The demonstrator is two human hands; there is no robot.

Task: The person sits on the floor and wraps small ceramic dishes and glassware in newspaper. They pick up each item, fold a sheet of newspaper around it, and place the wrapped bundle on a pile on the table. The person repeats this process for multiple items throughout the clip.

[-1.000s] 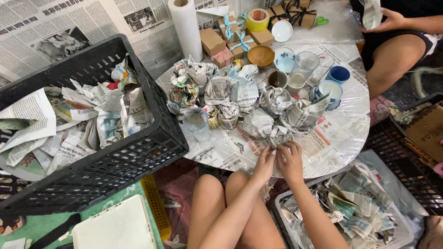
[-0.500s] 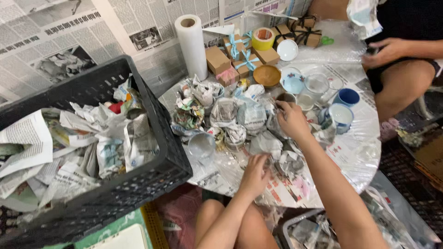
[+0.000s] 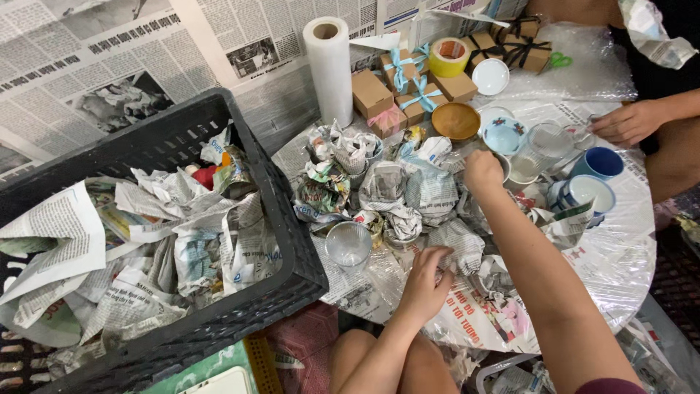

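Observation:
My left hand [image 3: 426,281] lies palm down with fingers spread on the plastic-covered round table [image 3: 620,270], its fingertips against a newspaper-wrapped bundle [image 3: 456,244]. My right hand [image 3: 483,171] reaches farther in, fingers curled down among several wrapped bundles [image 3: 405,190] beside a white cup [image 3: 508,174]. Its fingertips are hidden, so I cannot tell whether it grips anything. An empty clear glass [image 3: 348,244] stands left of my left hand.
A black crate [image 3: 292,241] full of crumpled newspaper sits at left. Behind the bundles are a paper roll [image 3: 329,69], ribboned small boxes [image 3: 397,91], a yellow tape roll [image 3: 450,57], a wooden bowl [image 3: 456,120], a glass jug [image 3: 539,149] and blue cups [image 3: 599,164]. Another person's hand [image 3: 627,120] rests at right.
My right hand has left the table's front edge and stretched forward into the wrapped bundles near the cups. My left hand stayed near the front, now flat on the table.

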